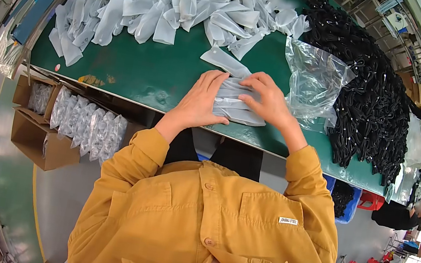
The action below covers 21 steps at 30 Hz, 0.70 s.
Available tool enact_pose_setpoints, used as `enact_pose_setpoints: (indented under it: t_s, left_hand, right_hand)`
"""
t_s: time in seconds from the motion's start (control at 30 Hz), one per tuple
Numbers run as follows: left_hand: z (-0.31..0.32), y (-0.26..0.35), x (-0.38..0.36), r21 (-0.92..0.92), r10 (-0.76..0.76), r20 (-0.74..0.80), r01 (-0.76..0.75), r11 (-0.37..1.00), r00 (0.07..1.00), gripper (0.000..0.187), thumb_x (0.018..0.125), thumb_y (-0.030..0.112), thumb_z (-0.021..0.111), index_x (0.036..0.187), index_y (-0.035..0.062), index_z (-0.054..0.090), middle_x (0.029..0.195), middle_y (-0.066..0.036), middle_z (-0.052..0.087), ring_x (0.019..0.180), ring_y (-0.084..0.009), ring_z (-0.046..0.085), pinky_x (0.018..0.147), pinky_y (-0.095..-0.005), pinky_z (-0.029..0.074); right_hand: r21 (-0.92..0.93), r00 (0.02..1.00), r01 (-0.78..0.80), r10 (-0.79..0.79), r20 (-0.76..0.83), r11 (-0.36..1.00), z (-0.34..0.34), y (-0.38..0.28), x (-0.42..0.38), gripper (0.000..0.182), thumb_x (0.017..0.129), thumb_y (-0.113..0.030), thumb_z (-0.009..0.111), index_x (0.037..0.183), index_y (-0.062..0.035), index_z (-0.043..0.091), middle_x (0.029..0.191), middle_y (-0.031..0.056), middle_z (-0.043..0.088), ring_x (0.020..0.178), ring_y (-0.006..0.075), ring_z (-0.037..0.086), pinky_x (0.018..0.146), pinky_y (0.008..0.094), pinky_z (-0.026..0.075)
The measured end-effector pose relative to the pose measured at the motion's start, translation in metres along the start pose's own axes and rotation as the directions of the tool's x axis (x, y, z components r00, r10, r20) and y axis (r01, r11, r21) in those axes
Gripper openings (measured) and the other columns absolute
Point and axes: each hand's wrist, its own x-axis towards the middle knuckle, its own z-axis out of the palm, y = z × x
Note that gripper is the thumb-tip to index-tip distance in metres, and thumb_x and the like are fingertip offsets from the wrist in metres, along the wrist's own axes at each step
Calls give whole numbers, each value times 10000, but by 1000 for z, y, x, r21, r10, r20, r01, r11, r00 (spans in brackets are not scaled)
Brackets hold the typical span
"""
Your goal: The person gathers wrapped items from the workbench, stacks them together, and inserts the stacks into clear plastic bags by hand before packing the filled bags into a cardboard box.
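Observation:
A small stack of frosted white plastic packets [234, 102] lies on the green tabletop near its front edge. My left hand [200, 99] is curved around the stack's left end, with the thumb at the near side and the fingers at the far side. From the right, my right hand [269, 103] grips the stack, its bent fingers pressing on the upper packets. Just beyond my fingers a single frosted packet [226, 61] lies at an angle. What the packets contain cannot be made out.
A large heap of frosted packets [148, 0] covers the table's far side. Bundled black cables [372, 102] are piled at the right, beside a clear plastic bag [314, 82]. Below the left edge, a cardboard box [44, 141] stands near several filled clear bags [85, 120].

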Motion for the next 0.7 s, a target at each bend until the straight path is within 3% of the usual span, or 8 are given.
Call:
enact_pose_setpoints:
  t_s: [0.1, 0.3, 0.33, 0.43, 0.47, 0.53, 0.63, 0.7]
  left_hand:
    - [-1, -1, 0, -33, -47, 19, 48, 998, 999, 1082, 555, 254, 903, 1432, 7, 320, 1390, -188, 387, 1314, -367, 372, 1115, -426, 346]
    - [-4, 0, 1, -49, -33, 42, 36, 998, 999, 1061, 564, 244, 896, 1432, 8, 333, 1367, -195, 415, 1287, -371, 394, 1099, -422, 353]
    - [-2, -2, 0, -40, -8, 25, 9, 999, 1000, 1039, 572, 240, 889, 1424, 5, 343, 1354, -198, 427, 1282, -376, 397, 1096, -424, 352]
    - [-2, -5, 0, -44, 33, 10, -33, 999, 999, 978, 585, 243, 870, 1392, -8, 377, 1316, -207, 457, 1246, -387, 419, 1090, -431, 350]
    - [-3, -4, 0, -35, 25, 14, -25, 999, 1000, 963, 583, 243, 871, 1378, -8, 389, 1314, -204, 454, 1233, -388, 419, 1081, -432, 360]
    - [0, -6, -1, -31, 43, -33, -44, 999, 998, 950, 542, 253, 896, 1341, 24, 436, 1275, -190, 470, 1203, -397, 428, 1039, -447, 391]
    - [-1, -5, 0, 0, 71, -53, -71, 997, 996, 923, 528, 245, 902, 1309, 32, 458, 1254, -174, 478, 1193, -388, 432, 1034, -448, 395]
    - [-2, -5, 1, -4, 82, -69, -83, 997, 994, 891, 514, 229, 905, 1274, 39, 480, 1239, -160, 480, 1190, -382, 428, 1030, -449, 397]
  right_hand:
    - [146, 995, -54, 66, -79, 988, 6, 9, -8, 203, 833, -207, 730, 981, -73, 698, 965, 77, 621, 916, 281, 634, 777, 366, 519]
    - [-69, 932, -277, 251, -262, 958, 5, 22, 27, 220, 836, -250, 729, 958, -71, 689, 944, 95, 631, 843, 273, 664, 711, 357, 525]
    - [-30, 935, -264, 249, -251, 964, 9, 26, 36, 265, 811, -291, 748, 932, -62, 690, 946, 113, 632, 835, 289, 657, 697, 366, 519]
    - [-95, 982, -189, 185, -47, 977, 30, 61, 58, 364, 733, -310, 799, 933, -23, 698, 881, 158, 672, 818, 344, 645, 713, 406, 518]
    - [20, 977, -208, 207, 41, 978, 32, 67, 63, 394, 711, -302, 815, 949, -10, 697, 880, 163, 697, 829, 329, 665, 729, 393, 528]
    - [75, 950, -258, 239, 199, 963, 31, 73, 67, 449, 688, -307, 832, 990, -7, 690, 878, 153, 704, 821, 276, 681, 744, 373, 535]
    - [142, 917, -261, 200, 345, 955, 13, 65, 63, 392, 711, -232, 813, 1014, -20, 681, 850, 133, 684, 764, 256, 648, 698, 361, 509]
    - [143, 947, -188, 141, 289, 972, 5, 65, 53, 325, 734, -172, 785, 995, -26, 658, 854, 120, 654, 772, 241, 630, 698, 357, 493]
